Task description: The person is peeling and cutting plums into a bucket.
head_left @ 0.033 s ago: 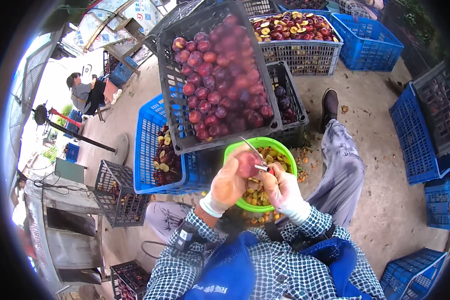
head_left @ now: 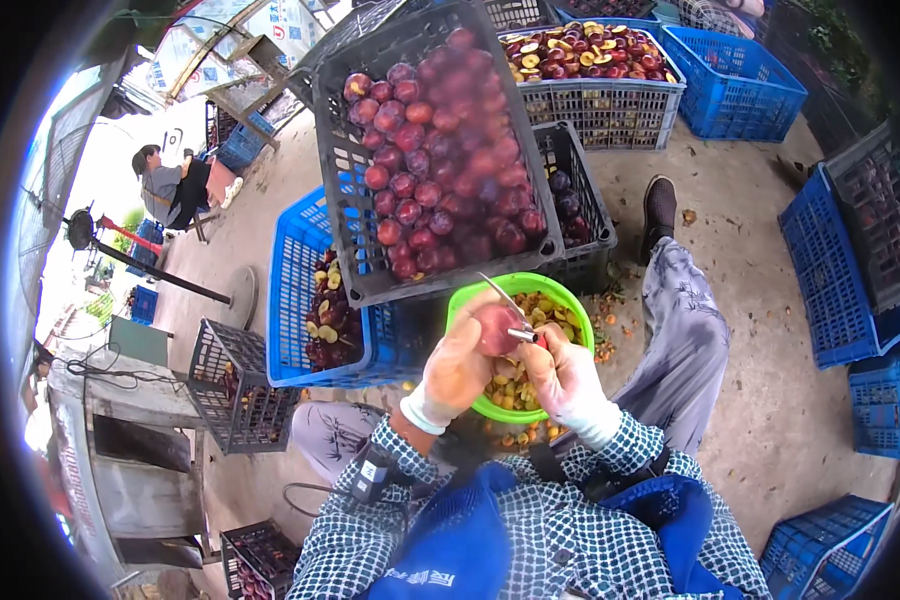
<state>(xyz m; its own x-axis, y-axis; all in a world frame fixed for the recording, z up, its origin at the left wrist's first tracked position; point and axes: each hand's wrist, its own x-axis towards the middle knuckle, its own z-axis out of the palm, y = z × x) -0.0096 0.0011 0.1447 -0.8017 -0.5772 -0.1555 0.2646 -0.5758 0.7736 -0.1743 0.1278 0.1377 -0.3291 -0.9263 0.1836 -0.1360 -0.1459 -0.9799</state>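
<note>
Both my hands wear pale gloves and meet above a bright green basin (head_left: 457, 300). In my left hand (head_left: 452, 378) is a reddish-purple plum (head_left: 496, 330), gripped between the fingers. My right hand (head_left: 568, 385) is closed on a small knife (head_left: 503, 292), whose thin metal blade lies along the plum's far side. A short silvery piece also shows between the plum and my right fingers; its join to the knife is hidden. Yellowish fruit pieces (head_left: 515, 392) lie in the basin under my hands. A black crate (head_left: 370, 290) of whole plums (head_left: 420, 170) is tilted just beyond.
Left of the basin stands a blue crate (head_left: 285, 270) with cut plums. A grey crate (head_left: 600, 118) of halved plums and a blue crate (head_left: 735, 85) stand at the back. More blue crates (head_left: 840, 270) line the right. A person (head_left: 175, 185) sits far left.
</note>
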